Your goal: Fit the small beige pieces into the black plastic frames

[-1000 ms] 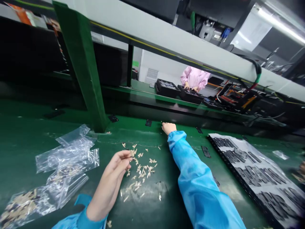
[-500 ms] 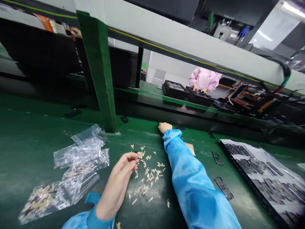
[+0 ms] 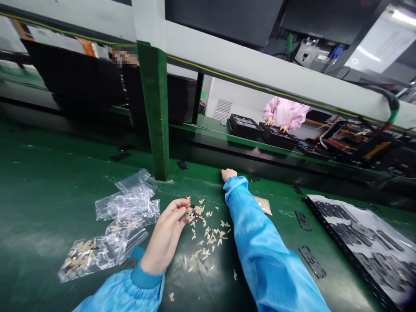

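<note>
My left hand [image 3: 167, 232] is over the green bench with thumb and fingers pinched together. A small dark part [image 3: 193, 207] shows at its fingertips, its exact kind too small to tell. Just beyond and to the right lies a loose scatter of small beige pieces [image 3: 212, 237]. My right hand [image 3: 229, 174] is stretched to the far side of the bench, fingers curled closed; whatever they may hold is hidden. A flat black part [image 3: 253, 178] lies right of that hand, and another black part [image 3: 182, 165] lies to its left.
Clear plastic bags [image 3: 128, 201], some containing beige pieces, lie on the left. On the right are a tray [image 3: 351, 264] of black plates and loose black plates [image 3: 312, 261]. A green post [image 3: 156, 117] rises ahead. Across the bench, a person in pink [image 3: 286, 113] works at black trays.
The view has shifted, so the scene sits further right. My right hand stays at the far side; a dark bit seen beside it earlier no longer shows. My left hand keeps its pinch.
</note>
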Demonstrator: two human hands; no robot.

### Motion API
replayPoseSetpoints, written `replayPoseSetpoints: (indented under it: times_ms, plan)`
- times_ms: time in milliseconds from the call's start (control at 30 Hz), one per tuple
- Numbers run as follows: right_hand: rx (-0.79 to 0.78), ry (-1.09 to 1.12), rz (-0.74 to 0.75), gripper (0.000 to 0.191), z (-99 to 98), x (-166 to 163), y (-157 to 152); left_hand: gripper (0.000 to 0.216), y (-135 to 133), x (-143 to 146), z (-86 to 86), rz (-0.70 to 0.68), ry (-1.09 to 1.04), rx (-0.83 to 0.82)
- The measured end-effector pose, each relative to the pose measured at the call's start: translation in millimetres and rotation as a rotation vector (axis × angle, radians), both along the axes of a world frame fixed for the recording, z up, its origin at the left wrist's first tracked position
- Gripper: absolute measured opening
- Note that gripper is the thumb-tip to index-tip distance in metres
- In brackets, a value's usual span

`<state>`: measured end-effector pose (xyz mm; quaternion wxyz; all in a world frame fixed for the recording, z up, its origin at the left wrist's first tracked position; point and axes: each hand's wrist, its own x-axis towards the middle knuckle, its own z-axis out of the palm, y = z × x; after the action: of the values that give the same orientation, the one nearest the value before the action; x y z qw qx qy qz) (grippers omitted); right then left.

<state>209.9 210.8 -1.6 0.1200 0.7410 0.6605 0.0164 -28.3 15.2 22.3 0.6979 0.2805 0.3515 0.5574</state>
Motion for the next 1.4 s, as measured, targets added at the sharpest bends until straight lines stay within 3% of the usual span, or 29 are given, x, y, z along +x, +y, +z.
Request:
replayPoseSetpoints:
  times_ms: [267, 467, 633, 667, 733, 800, 867, 967, 1067, 1167, 1267, 1400]
  plan:
    - [0.024, -0.017, 0.058, 0.03, 5.4, 2.1, -10.9, 0.009, 1.7, 0.5, -2.8, 0.014, -0.035, -0.008]
    - [0.193, 0.117, 0.109, 0.021, 35.0, -3.1, -40.1, 0.009, 7.1, 0.0, -4.9, -0.011, -0.043, -0.005]
    - [0.28, 0.382, 0.262, 0.026, 52.7, -38.2, -114.5, 0.017, 6.6, 7.7, -12.2, -0.118, -0.044, -0.072]
    - [0.297, 0.465, 0.322, 0.026, 53.8, -46.4, -134.1, 0.019, 5.3, 10.5, -13.3, -0.141, -0.037, -0.075]
    - [0.444, 0.838, 0.578, 0.018, 54.1, -59.4, -170.3, 0.019, 2.4, 15.3, -14.6, -0.156, -0.029, -0.043]
    - [0.531, 0.955, 0.69, 0.018, 51.7, -65.6, -198.4, 0.016, 0.9, 17.0, -15.0, -0.129, -0.023, 0.023]
    - [0.512, 0.921, 0.712, 0.022, 45.4, -66.1, -220.3, 0.016, 2.6, 14.2, -14.5, -0.066, -0.017, 0.082]
    - [0.321, 0.745, 0.763, 0.03, 27.0, -67.9, -255.4, 0.016, 10.7, 4.6, -12.5, 0.1, -0.057, 0.126]
    - [0.138, 0.534, 1.007, 0.032, 1.0, -82.5, -295.3, 0.013, 18.3, -3.0, -9.5, 0.201, -0.079, 0.176]
    - [0.115, 0.42, 1.215, 0.048, -22.1, -101.4, -314.7, 0.012, 19.7, -3.9, -7.8, 0.208, -0.061, 0.238]
    - [0.141, 0.308, 1.106, 0.056, -27.5, -101.4, -300.4, 0.009, 18.0, -2.3, -8.5, 0.207, -0.054, 0.248]
    - [0.226, 0.205, 0.827, 0.048, -6.4, -63.0, -275.5, 0.01, 16.5, -1.3, -9.5, 0.217, -0.046, 0.235]
